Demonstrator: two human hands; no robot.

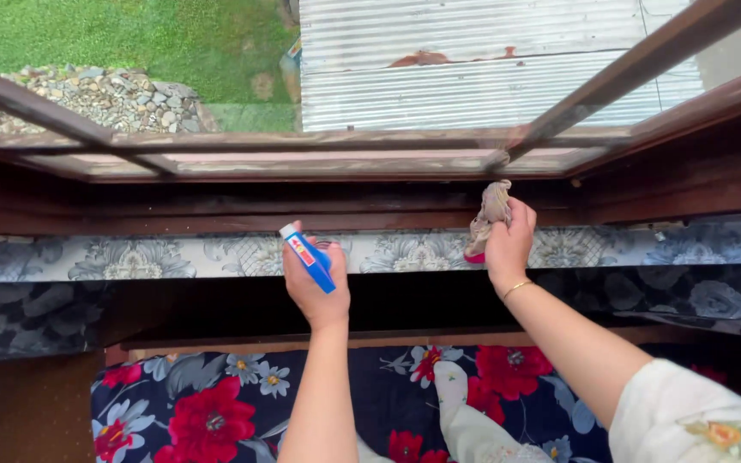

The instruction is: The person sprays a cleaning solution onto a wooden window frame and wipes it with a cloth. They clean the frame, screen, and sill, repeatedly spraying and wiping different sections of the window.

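- Right hand (508,244): fingers closed around a crumpled beige and pink cloth (488,219), raised to the lower rail of the dark wooden window frame (319,141). The top of the cloth is touching or just short of the rail, near the foot of the slanted right-hand bar; contact cannot be confirmed.
- Left hand (315,279): closed on a small blue plastic spray bottle with a white cap (309,255). The hand is held lower than the right hand and left of it, well apart from the rail.
- Bottle axis: the long axis runs diagonally, cap up and to the left, base down and to the right. Whether the nozzle faces the glass cannot be told.
- Governing relation: the rail lies ahead of and above both hands and runs left to right. The right hand with the cloth is the nearer of the two.
- Hands are apart, each gripping its own item.
- Below the rail: a grey floral-patterned fabric ledge (173,255) spans the full width; a dark fabric with red flowers (207,420) lies beneath the forearms.
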